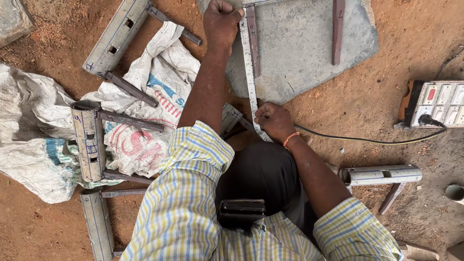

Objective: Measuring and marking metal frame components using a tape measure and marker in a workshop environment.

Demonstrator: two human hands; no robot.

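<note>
My left hand (221, 21) is closed around the far end of a white measuring tape (248, 67) at the top of the view. My right hand (274, 121), with an orange thread at the wrist, pinches the tape's near end. The tape runs taut between them along a dark metal bar (253, 41) lying on a flat grey stone slab (304, 53). A second dark metal bar (337, 30) lies on the slab to the right. A black phone (241, 211) sticks out of my striped shirt pocket.
Several grey metal tubes with welded dark bars lie on white woven sacks (159, 82) at left, such as one tube (88, 140). Another tube (382, 174) lies at right. A switch board (432, 104) with a black cable (357, 139) sits on red dirt.
</note>
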